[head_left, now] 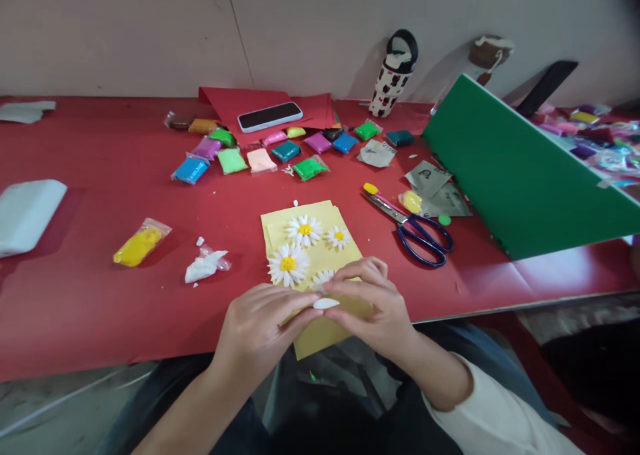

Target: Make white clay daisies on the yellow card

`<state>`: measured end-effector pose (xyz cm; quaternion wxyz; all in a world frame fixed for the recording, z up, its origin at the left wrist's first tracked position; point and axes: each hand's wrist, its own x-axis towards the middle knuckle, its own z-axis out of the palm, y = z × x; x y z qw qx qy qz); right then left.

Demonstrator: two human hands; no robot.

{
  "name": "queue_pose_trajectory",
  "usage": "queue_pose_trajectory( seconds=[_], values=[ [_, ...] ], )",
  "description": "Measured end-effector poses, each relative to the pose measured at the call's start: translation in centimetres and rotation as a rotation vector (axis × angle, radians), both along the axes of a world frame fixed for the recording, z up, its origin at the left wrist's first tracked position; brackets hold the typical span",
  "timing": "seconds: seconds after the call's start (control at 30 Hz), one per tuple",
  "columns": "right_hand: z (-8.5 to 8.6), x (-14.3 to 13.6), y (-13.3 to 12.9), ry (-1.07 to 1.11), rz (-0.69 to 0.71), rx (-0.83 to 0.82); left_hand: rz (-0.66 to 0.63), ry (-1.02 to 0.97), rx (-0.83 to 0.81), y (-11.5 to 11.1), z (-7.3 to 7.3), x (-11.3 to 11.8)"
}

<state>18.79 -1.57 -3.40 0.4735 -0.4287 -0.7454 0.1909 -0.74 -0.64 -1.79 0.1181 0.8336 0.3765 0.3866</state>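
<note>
A small white clay piece (326, 303), pointed at its right end, is pinched between both hands. My left hand (270, 318) has thumb and fingers closed at its left side. My right hand (373, 302) touches its right side with fingertips and thumb. Beneath them lies yellow paper (320, 342), reaching over the table's front edge. On the paper are white daisies with yellow centres: one at the top (305, 230), a smaller one at the right (339, 237) and one at the left (289, 264). A further white flower (323, 278) is partly hidden behind my right hand.
Left on the red table (90, 295) are a yellow clay packet (141, 243) and opened white clay (206, 265). Scissors (413, 228) lie right, beside a green board (530, 175). Behind are several coloured packets (287, 150), a phone (270, 116) and a tumbler (393, 78).
</note>
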Motion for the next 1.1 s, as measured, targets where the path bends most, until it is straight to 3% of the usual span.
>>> queue_pose_trajectory(
  seconds=[1.1],
  values=[
    [0.27, 0.19, -0.14, -0.023, -0.042, 0.038, -0.011, -0.012, -0.047, -0.29, 0.51, 0.08]
  ],
)
